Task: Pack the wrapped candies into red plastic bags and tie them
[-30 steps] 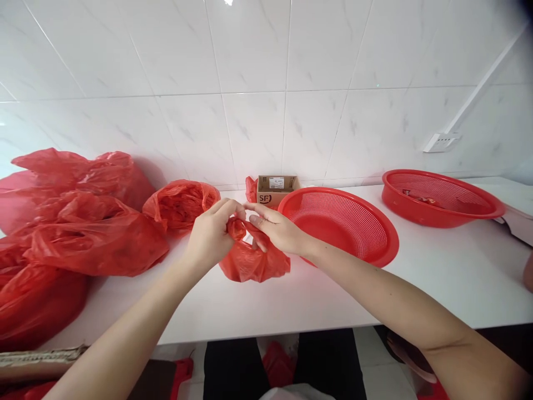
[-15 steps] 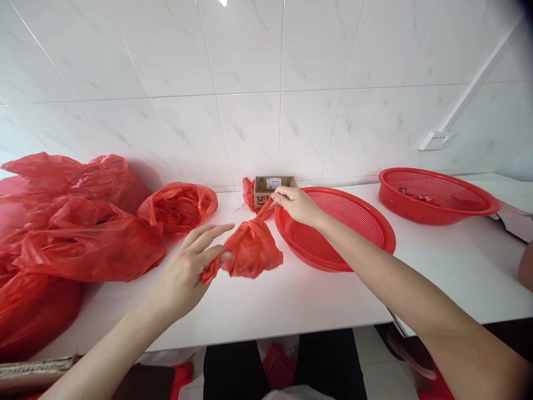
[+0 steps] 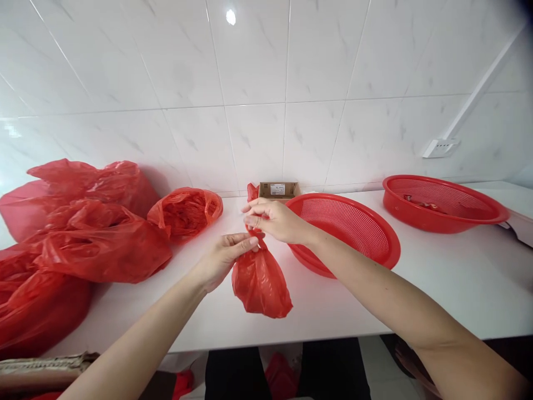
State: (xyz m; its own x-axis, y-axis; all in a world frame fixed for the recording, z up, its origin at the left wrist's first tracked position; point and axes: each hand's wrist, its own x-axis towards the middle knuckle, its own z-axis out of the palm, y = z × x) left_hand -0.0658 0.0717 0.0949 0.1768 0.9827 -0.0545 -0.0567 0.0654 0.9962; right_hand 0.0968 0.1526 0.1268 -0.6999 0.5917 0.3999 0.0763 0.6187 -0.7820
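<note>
A small red plastic bag [image 3: 260, 280] hangs over the white counter [image 3: 437, 289], bunched at its top. My right hand [image 3: 272, 219] is closed around the neck of the bag and holds it up. My left hand [image 3: 222, 256] pinches the same neck just below, fingers together. The bag's bottom rests near the counter's front edge.
A pile of large red plastic bags [image 3: 79, 239] fills the left side, with a smaller open red bag [image 3: 187, 211] beside it. A small cardboard box [image 3: 278, 190] stands at the tiled wall. Two red mesh baskets, one near [image 3: 353, 233] and one far right [image 3: 445, 203], sit on the counter.
Both hands came together at the bag's neck and lifted it upright; half a second ago they were apart, stretching the bag sideways between them.
</note>
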